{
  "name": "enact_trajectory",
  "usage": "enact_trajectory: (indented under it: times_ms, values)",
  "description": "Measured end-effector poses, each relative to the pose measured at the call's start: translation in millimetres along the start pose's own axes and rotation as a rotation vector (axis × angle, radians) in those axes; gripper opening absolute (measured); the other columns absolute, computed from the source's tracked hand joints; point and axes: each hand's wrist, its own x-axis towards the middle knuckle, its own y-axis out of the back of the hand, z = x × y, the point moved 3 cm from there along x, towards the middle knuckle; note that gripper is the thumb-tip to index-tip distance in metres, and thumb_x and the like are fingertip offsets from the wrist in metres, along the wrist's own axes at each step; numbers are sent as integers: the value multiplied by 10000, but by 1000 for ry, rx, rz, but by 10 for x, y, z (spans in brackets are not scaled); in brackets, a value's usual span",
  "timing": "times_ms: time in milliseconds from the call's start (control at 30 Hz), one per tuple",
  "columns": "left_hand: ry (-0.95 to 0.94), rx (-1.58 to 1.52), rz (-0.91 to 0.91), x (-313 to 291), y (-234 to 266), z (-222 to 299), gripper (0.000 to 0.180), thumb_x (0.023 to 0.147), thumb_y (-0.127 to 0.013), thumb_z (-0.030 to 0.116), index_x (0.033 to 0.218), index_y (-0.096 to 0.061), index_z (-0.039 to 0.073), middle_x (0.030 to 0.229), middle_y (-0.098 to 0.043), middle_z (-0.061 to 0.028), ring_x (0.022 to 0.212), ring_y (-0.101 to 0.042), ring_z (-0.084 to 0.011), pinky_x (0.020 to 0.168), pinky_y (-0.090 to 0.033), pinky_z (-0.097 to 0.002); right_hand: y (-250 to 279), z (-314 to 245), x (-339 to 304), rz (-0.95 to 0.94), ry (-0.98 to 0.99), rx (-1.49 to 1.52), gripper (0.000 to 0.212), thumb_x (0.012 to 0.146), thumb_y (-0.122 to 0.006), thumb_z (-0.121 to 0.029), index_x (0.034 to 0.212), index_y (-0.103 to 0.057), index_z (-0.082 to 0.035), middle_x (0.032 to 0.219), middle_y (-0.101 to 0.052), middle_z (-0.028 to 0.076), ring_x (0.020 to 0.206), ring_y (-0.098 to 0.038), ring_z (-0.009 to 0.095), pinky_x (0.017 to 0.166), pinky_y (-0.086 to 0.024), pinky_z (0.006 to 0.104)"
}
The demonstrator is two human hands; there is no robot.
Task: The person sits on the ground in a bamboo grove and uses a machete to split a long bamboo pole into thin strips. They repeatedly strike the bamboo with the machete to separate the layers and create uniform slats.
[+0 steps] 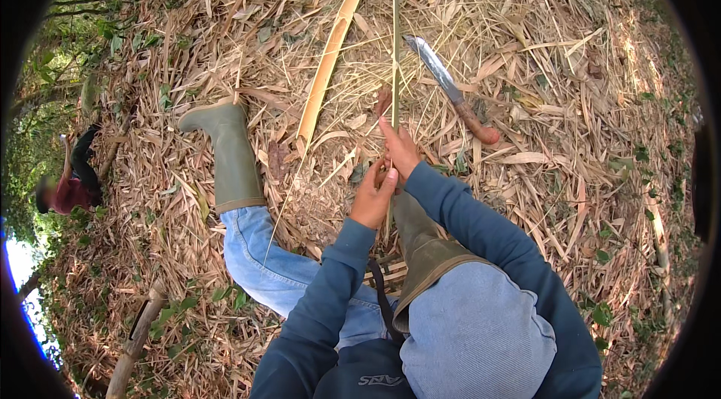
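Observation:
A long, thin green bamboo strip (395, 38) runs straight away from me between my legs. My right hand (404, 151) is closed around its near part. Just below and to the left, my left hand (371, 197) pinches the same strip, its fingers close to the right hand. Beyond the right hand is a small brown piece (384, 101), and I cannot tell whether it is a leaf or something held. On the right, a machete (443, 80) with a wooden handle lies on the ground, apart from both hands.
A wide split bamboo length (330, 57) lies left of the strip. Dry leaves and thin shavings (368, 83) cover the ground. My green rubber boot (229, 151) is stretched out left. A person (75, 181) is at the far left, and a cut log (135, 343) lies lower left.

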Motion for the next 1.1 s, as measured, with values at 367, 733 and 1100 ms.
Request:
enact_trajectory:
  times_ms: [367,733,1100]
  values:
    - [142,-421,-242,-55,419,54,417,1000,-509,224,1342,-424,1,1009,-622,-104,725,-571,-133,642,-518,-271,1554,-516,526,500,364,-1285,586,893,-598,-369,1324,-451,-1,1361,-434,277,1272,-440,395,1022,-401,459]
    - [147,-76,-47,-13,522,-173,403,992,-498,162,1382,-436,80,822,-480,7,661,-470,-82,544,-442,-245,1651,-1101,371,357,220,-1686,557,849,-614,-471,1162,-580,-12,1246,-545,248,1086,-586,399,917,-479,489]
    - [199,-136,-62,-6,499,-105,264,1013,-482,227,1241,-490,95,767,-456,7,540,-352,-58,469,-313,-220,1713,-774,-72,360,537,-1186,415,796,-641,-466,923,-646,-71,843,-669,177,848,-635,365,817,-442,476]
